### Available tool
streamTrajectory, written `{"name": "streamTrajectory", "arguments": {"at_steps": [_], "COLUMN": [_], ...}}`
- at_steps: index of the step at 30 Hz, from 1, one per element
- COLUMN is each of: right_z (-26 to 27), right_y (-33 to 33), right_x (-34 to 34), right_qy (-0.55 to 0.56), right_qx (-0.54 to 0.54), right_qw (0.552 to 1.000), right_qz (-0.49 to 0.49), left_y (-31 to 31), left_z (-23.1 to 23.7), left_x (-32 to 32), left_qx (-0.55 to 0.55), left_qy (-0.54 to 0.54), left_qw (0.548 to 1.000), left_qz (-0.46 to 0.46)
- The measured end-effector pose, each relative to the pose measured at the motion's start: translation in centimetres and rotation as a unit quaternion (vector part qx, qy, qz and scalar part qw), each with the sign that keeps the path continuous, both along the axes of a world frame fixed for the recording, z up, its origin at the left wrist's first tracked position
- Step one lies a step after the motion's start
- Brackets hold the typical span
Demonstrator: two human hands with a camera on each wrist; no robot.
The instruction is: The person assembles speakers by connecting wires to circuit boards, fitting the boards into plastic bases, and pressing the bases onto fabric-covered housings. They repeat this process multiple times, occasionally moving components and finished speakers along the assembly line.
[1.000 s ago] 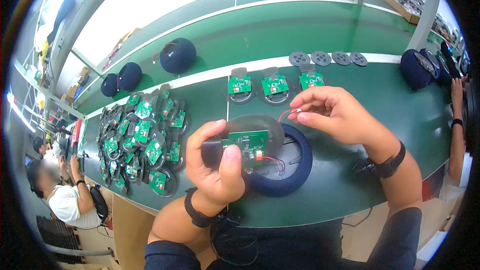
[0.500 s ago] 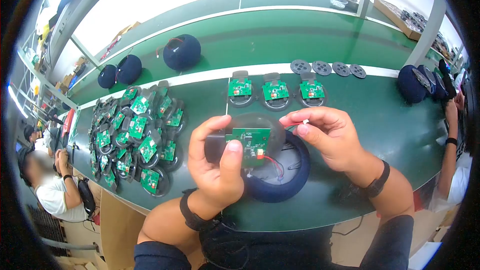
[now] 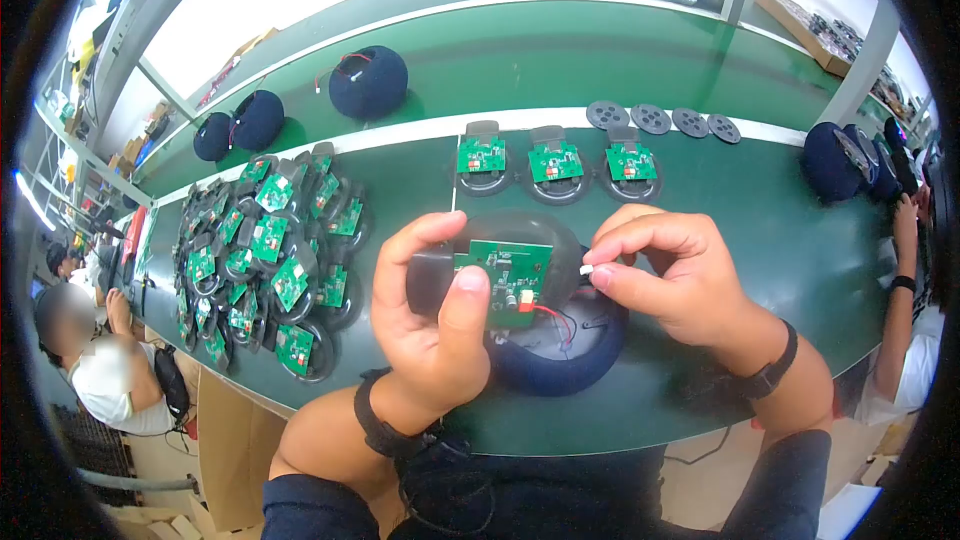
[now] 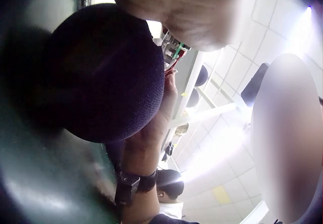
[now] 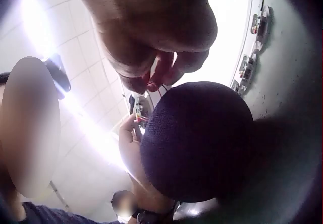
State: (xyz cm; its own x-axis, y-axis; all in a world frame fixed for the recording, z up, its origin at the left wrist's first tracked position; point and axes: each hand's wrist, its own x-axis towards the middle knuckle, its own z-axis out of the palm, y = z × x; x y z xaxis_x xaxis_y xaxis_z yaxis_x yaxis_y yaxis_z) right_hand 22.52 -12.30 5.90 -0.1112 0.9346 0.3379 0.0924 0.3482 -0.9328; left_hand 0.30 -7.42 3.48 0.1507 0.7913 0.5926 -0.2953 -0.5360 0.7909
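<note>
My left hand (image 3: 435,340) grips a dark round plastic base with a green circuit board (image 3: 512,275) fixed on it, thumb across the board's edge. A red and black wire pair (image 3: 560,315) runs from a connector on the board into the dark blue fabric-covered round housing (image 3: 560,377) on the table below. Between thumb and forefinger, my right hand (image 3: 685,270) pinches a small white plug (image 3: 587,269), just right of the base. The fabric housing (image 4: 106,78) fills much of the left wrist view, and in the right wrist view thin red wire shows at the right fingertips (image 5: 151,86).
To the left lies a heap of similar bases with green boards (image 3: 270,240). Three more bases (image 3: 555,165) stand in a row behind my hands, near several black perforated discs (image 3: 651,119). Fabric housings (image 3: 368,83) sit on the far strip and at right (image 3: 832,160). Other people work at both sides.
My right hand has come down and in toward the base, and the white plug in its fingers now points left. The left hand keeps its hold on the base.
</note>
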Motion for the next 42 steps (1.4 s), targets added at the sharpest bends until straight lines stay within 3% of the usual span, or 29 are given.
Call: {"name": "streamTrajectory", "arguments": {"at_steps": [6,8,9,12,20,31,36,42], "right_z": [2.1,2.1,2.0,2.0,1.4,1.1,0.8,0.3], "right_y": [-1.5,-1.9,-2.1,-2.4,-2.2,-2.1,-2.0,-1.9], "right_x": [-0.7,-0.9,-1.0,-1.3,-1.2,-1.3,-1.3,-1.6], "right_qy": [-0.094,-0.144,-0.200,-0.230,-0.188,-0.136,-0.187,-0.136], "right_qx": [-0.006,0.025,0.059,0.051,0.049,0.031,0.082,0.059], "right_qw": [0.995,0.987,0.974,0.966,0.977,0.987,0.972,0.984], "right_qz": [-0.034,-0.062,-0.087,-0.104,-0.090,-0.083,-0.115,-0.097], "left_y": [-0.3,-0.1,-0.2,-0.3,-1.1,-1.1,-0.9,-1.1], "left_z": [0.5,0.2,0.1,-0.1,0.2,0.1,-0.1,0.4], "left_x": [0.4,0.1,0.1,0.1,0.6,0.9,0.8,0.9], "left_qx": [0.012,0.093,0.091,0.125,0.068,0.085,0.099,0.054], "left_qy": [0.049,0.058,0.063,0.091,0.106,0.097,0.102,0.092], "left_qw": [0.999,0.994,0.993,0.988,0.992,0.991,0.990,0.994], "left_qz": [0.007,-0.029,-0.031,-0.024,0.031,0.031,0.017,0.009]}}
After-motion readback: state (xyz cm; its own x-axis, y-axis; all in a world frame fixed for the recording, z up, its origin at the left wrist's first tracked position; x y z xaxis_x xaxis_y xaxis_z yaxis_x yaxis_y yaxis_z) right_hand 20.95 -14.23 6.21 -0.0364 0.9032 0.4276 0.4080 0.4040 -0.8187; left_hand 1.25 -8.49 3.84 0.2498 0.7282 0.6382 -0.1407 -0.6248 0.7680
